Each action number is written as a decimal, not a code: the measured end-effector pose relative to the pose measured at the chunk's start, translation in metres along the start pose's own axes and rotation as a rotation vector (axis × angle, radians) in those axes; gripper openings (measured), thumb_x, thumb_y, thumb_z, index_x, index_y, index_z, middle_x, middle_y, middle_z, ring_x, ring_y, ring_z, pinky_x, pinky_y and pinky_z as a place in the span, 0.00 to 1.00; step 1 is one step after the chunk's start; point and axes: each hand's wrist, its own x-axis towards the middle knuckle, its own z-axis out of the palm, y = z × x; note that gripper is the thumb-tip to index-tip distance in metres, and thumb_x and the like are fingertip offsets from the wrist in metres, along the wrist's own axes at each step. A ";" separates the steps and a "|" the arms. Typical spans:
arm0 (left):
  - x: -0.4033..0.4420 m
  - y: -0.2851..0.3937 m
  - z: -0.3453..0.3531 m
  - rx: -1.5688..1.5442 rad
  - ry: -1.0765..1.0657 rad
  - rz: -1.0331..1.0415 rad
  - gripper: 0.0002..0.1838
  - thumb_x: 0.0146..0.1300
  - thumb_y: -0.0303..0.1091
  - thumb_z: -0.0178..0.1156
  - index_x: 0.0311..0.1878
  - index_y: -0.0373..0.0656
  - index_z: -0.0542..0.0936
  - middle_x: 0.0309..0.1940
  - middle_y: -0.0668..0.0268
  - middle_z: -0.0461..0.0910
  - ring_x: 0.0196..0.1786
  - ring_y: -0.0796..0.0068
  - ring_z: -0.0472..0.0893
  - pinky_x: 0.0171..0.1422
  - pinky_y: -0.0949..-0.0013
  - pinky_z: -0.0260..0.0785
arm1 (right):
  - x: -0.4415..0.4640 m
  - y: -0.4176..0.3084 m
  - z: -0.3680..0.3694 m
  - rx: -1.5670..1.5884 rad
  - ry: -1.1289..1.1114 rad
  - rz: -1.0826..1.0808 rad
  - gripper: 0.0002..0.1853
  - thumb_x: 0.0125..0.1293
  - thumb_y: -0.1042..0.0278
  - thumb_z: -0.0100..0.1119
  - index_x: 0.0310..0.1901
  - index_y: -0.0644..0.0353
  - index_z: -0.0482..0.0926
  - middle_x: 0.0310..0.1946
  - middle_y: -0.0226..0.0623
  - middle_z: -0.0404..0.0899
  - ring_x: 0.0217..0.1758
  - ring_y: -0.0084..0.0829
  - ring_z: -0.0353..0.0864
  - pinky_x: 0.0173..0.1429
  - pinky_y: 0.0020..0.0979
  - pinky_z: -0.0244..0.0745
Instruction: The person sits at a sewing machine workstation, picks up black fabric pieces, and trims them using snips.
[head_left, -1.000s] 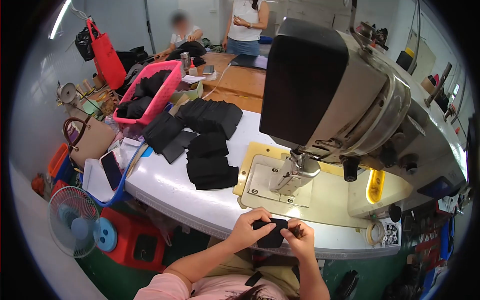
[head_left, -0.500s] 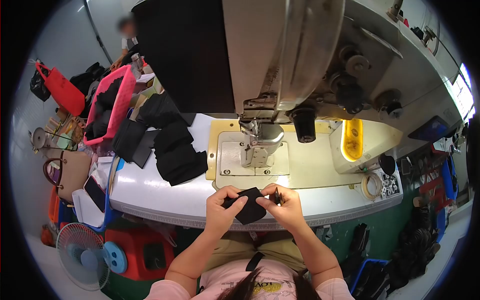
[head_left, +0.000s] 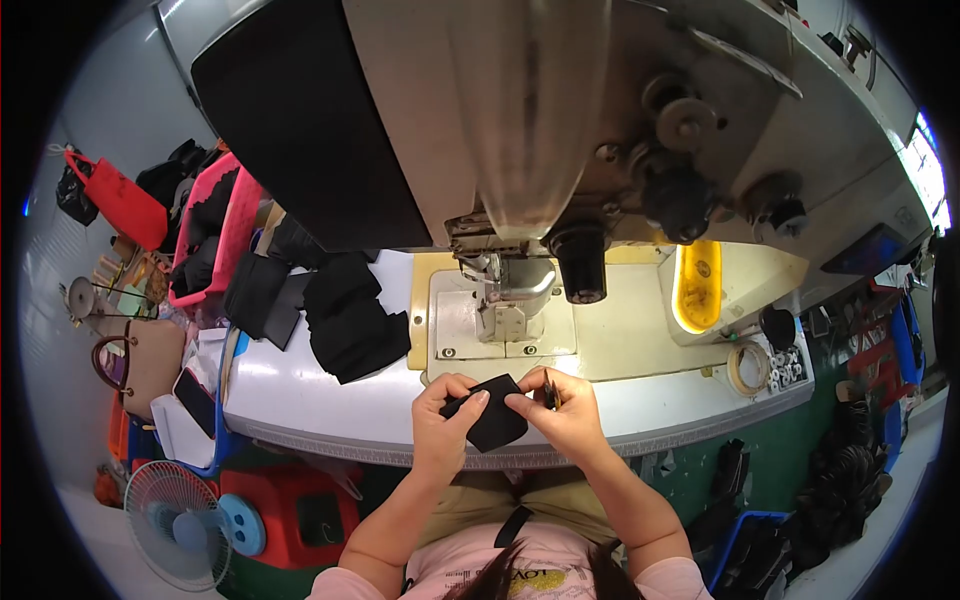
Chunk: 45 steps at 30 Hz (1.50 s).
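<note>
Both hands hold a small black fabric piece (head_left: 497, 425) above the front edge of the sewing table. My left hand (head_left: 442, 415) pinches its left side between thumb and fingers. On the other side, my right hand (head_left: 562, 412) grips the upper right edge, its thumb flat on the cloth. A slim dark tool (head_left: 550, 390), perhaps thread snips, is tucked in the right hand's fingers. Just beyond the hands stands the sewing machine (head_left: 505, 310), its needle area partly hidden under the head. Stacked black fabric pieces (head_left: 355, 325) lie to the left on the table.
The machine head hangs over the workspace. A tape roll (head_left: 747, 369) and white bobbins (head_left: 787, 368) sit at the table's right. On the left are a pink basket (head_left: 232, 235), a handbag (head_left: 150, 365), a phone (head_left: 195, 402), a fan (head_left: 180, 525) and a red stool (head_left: 285, 530).
The camera view has shifted slightly, so the machine head appears further left. The fabric piece is turned a little in my hands, and both keep their grip on it.
</note>
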 end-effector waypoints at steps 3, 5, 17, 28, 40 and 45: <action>0.001 0.010 0.018 -0.281 0.087 -0.197 0.07 0.57 0.23 0.60 0.38 0.36 0.74 0.32 0.65 0.77 0.34 0.77 0.77 0.42 0.74 0.71 | 0.004 0.001 0.001 0.018 0.021 0.010 0.05 0.52 0.73 0.65 0.27 0.61 0.77 0.16 0.18 0.66 0.19 0.10 0.57 0.22 0.17 0.53; 0.001 0.009 0.023 -0.407 0.113 -0.313 0.10 0.57 0.24 0.61 0.41 0.36 0.74 0.33 0.64 0.77 0.35 0.74 0.78 0.43 0.72 0.73 | 0.006 0.001 0.002 0.028 0.035 0.007 0.05 0.52 0.73 0.65 0.27 0.61 0.77 0.17 0.18 0.67 0.19 0.09 0.57 0.22 0.17 0.53; 0.025 0.026 0.022 0.011 0.066 -0.116 0.07 0.55 0.30 0.64 0.32 0.36 0.78 0.26 0.68 0.78 0.29 0.83 0.75 0.36 0.79 0.69 | 0.021 -0.015 0.008 0.108 0.049 0.027 0.05 0.54 0.76 0.65 0.30 0.64 0.77 0.24 0.26 0.75 0.25 0.13 0.68 0.29 0.17 0.64; 0.098 0.071 0.025 -0.071 -0.122 -0.252 0.11 0.51 0.24 0.64 0.37 0.38 0.74 0.31 0.65 0.78 0.33 0.78 0.80 0.36 0.74 0.75 | 0.024 0.064 -0.013 -0.306 0.137 -0.147 0.05 0.53 0.76 0.63 0.31 0.63 0.77 0.24 0.34 0.78 0.23 0.22 0.72 0.29 0.24 0.69; 0.099 0.071 0.026 -0.102 -0.102 -0.255 0.12 0.51 0.24 0.64 0.39 0.37 0.75 0.33 0.66 0.78 0.35 0.77 0.79 0.41 0.73 0.74 | 0.016 0.062 -0.013 -0.610 0.050 -0.307 0.08 0.43 0.81 0.59 0.28 0.61 0.76 0.26 0.38 0.77 0.26 0.38 0.78 0.31 0.32 0.74; 0.102 0.068 0.024 -0.081 -0.104 -0.270 0.12 0.51 0.25 0.64 0.40 0.37 0.75 0.34 0.64 0.77 0.35 0.77 0.79 0.41 0.72 0.75 | 0.018 0.067 -0.014 -0.594 0.050 -0.315 0.08 0.42 0.82 0.58 0.28 0.61 0.76 0.26 0.38 0.77 0.26 0.38 0.78 0.31 0.31 0.73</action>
